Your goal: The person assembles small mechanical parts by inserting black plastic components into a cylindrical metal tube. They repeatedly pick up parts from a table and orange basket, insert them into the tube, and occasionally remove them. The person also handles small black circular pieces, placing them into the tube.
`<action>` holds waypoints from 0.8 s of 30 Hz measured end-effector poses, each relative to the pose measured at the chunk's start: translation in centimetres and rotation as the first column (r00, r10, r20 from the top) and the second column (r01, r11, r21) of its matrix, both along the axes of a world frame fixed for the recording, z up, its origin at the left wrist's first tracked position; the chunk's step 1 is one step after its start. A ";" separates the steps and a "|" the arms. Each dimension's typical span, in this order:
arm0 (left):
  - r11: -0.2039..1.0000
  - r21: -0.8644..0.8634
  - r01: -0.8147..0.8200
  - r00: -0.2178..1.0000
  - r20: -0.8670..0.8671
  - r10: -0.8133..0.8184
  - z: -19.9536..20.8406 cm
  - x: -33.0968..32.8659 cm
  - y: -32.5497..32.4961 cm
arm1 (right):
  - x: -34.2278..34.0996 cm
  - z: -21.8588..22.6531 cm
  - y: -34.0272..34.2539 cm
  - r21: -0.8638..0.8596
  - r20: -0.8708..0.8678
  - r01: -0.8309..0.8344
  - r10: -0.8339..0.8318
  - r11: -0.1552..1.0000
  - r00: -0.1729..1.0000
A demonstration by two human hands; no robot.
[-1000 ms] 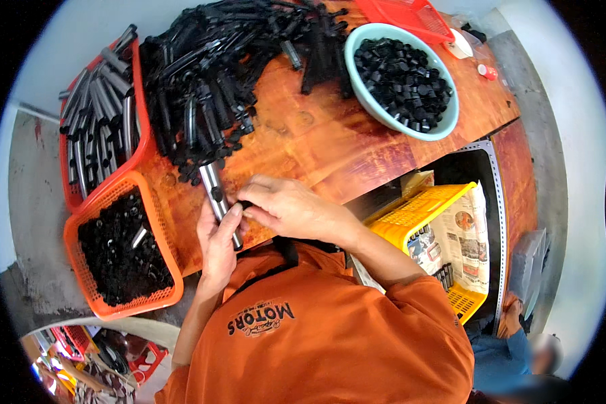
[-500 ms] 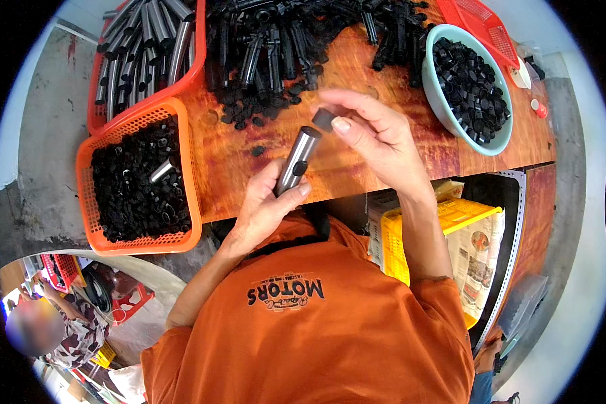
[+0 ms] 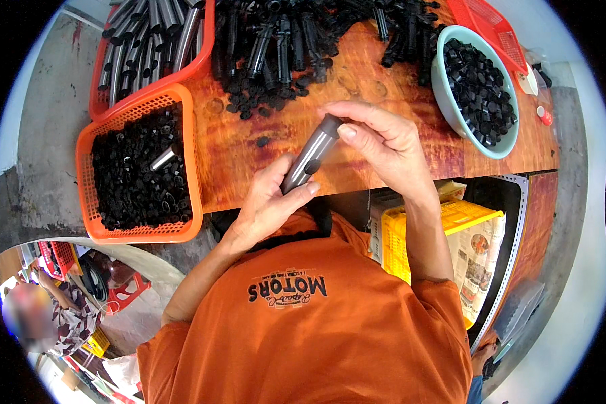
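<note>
My left hand (image 3: pixel 269 195) is closed round the lower part of a dark grey metal tube (image 3: pixel 316 151), which tilts up to the right above the wooden table. A black oval piece (image 3: pixel 312 165) shows on the tube's side. At the upper end sits a black cap (image 3: pixel 330 124), and the thumb and forefinger of my right hand (image 3: pixel 384 141) are closed on it. How deep the cap goes into the tube cannot be made out.
An orange basket (image 3: pixel 196 168) of small black parts and a red basket (image 3: pixel 210 40) of metal tubes stand left. Black parts (image 3: pixel 276 54) lie at the back. Right are a pale blue bowl (image 3: pixel 440 101) of black caps and, lower, a yellow crate (image 3: pixel 397 236). Another person (image 3: pixel 74 323) is far left.
My right hand has brought the black cap onto the tube's upper end; before, the two were apart. The tube has shifted slightly right in my left hand.
</note>
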State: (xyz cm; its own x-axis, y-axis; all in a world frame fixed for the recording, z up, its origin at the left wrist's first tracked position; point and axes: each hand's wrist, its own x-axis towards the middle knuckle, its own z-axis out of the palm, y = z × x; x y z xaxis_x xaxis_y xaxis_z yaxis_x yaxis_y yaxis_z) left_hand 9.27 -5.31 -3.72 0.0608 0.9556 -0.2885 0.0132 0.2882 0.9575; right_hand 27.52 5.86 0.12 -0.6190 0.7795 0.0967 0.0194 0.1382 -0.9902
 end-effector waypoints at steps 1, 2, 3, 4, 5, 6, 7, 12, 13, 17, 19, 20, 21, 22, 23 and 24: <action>1.000 0.012 0.001 1.000 0.001 -0.001 0.1 0.1 0.0 | 0.0 0.0 -0.1 0.001 0.005 -0.002 0.002 1.000 1.000; 1.000 0.023 0.002 1.000 0.002 -0.002 0.1 0.1 0.1 | 0.1 0.0 -0.2 -0.010 0.011 0.006 -0.005 1.000 1.000; 1.000 0.026 0.004 1.000 -0.015 -0.003 0.3 0.2 0.1 | 0.1 0.0 -0.3 -0.020 0.017 0.012 -0.012 1.000 1.000; 1.000 0.029 0.005 0.999 -0.033 -0.004 0.4 0.2 0.2 | 0.2 0.1 -0.4 -0.030 0.023 0.019 -0.018 0.999 1.000; 0.999 0.033 0.004 0.999 -0.053 -0.003 0.5 0.3 0.2 | 0.2 -0.1 -0.3 0.005 0.018 0.023 -0.023 1.000 1.000; 0.999 0.047 -0.007 1.000 -0.029 0.008 0.5 0.4 0.2 | 0.2 -0.2 -0.3 0.039 0.012 0.026 -0.027 0.999 1.000; 0.998 0.062 -0.018 1.000 -0.005 0.018 0.4 0.5 0.3 | 0.2 -0.3 -0.3 0.074 0.006 0.030 -0.031 0.997 1.000; 0.998 0.054 -0.017 0.999 -0.031 0.018 0.6 0.6 0.3 | -0.1 -0.3 -0.3 0.285 0.058 0.044 -0.063 0.957 0.996; 0.999 0.048 -0.022 1.000 -0.016 0.023 0.6 0.7 0.3 | -0.2 -0.4 -0.4 0.304 0.050 0.053 -0.071 0.951 0.996; 0.998 0.062 -0.023 1.000 -0.007 0.023 0.2 0.7 0.2 | -0.1 0.0 -0.4 0.381 0.065 0.018 -0.046 0.924 0.997; 0.998 0.056 -0.042 0.999 0.003 0.042 0.6 0.9 0.3 | -0.2 -0.1 -0.5 0.416 0.063 0.017 -0.047 0.909 0.997; 0.997 0.052 -0.051 0.999 0.009 0.051 0.8 0.9 0.3 | -0.2 -0.1 -0.7 0.410 0.079 0.015 -0.052 0.912 0.996; 0.997 0.054 -0.053 0.999 0.006 0.053 0.7 0.9 0.2 | -0.2 0.1 -0.8 0.404 0.095 0.014 -0.057 0.915 0.994; 0.997 0.056 -0.054 0.999 0.002 0.054 0.6 0.9 0.2 | -0.2 0.2 -1.0 0.398 0.111 0.013 -0.063 0.917 0.992; 0.997 0.057 -0.052 0.999 0.000 0.052 0.6 1.0 0.2 | -0.1 0.3 -1.1 0.398 0.124 0.020 -0.075 0.917 0.989; 0.997 0.058 -0.041 0.998 -0.034 0.043 0.5 1.0 0.2 | -0.1 0.4 -1.2 0.397 0.137 0.027 -0.088 0.917 0.987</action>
